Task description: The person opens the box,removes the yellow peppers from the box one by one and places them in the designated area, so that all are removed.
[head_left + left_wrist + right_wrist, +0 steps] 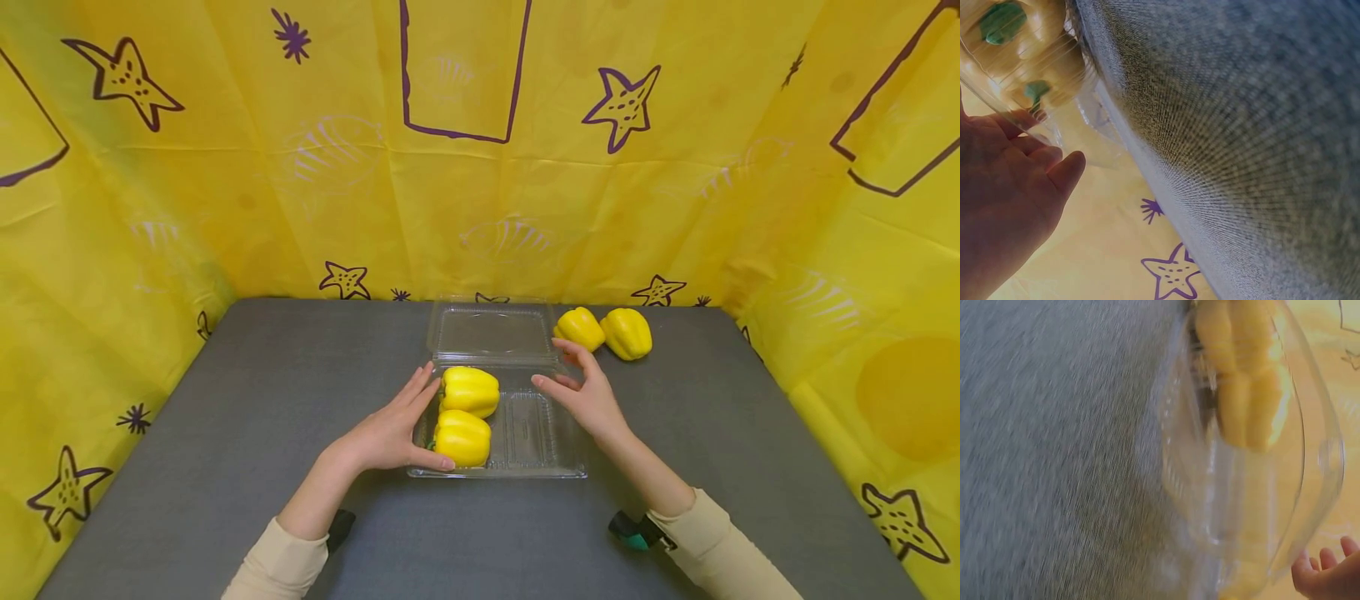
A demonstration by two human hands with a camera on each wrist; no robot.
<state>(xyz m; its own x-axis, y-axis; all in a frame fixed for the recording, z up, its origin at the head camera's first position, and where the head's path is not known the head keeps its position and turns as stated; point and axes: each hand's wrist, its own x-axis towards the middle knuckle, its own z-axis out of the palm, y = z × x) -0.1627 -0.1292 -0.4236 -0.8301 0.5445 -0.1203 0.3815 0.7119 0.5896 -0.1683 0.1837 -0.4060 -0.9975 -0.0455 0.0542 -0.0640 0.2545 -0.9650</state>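
Note:
A clear plastic clamshell container (528, 454) lies with its lid (491, 333) folded back. Two yellow bell peppers, a rear one (470, 392) and a front one (462, 438), sit in its left half with their stems to the left. Along the container's left wall, my left hand (386, 429) has its fingers extended, the thumb by the front pepper at the front rim. My right hand (588, 396) is above the container's right side, thumb and fingers spread with nothing between them. Its fingertips are close to the nearer of two more yellow bell peppers (579, 329).
The other loose pepper (627, 334) touches that one on the grey table (697, 417), right of the lid. Behind and at both sides hangs a yellow cloth (480, 192) with starfish and fish drawings. Dark straps with wrist devices (637, 531) are below the forearms.

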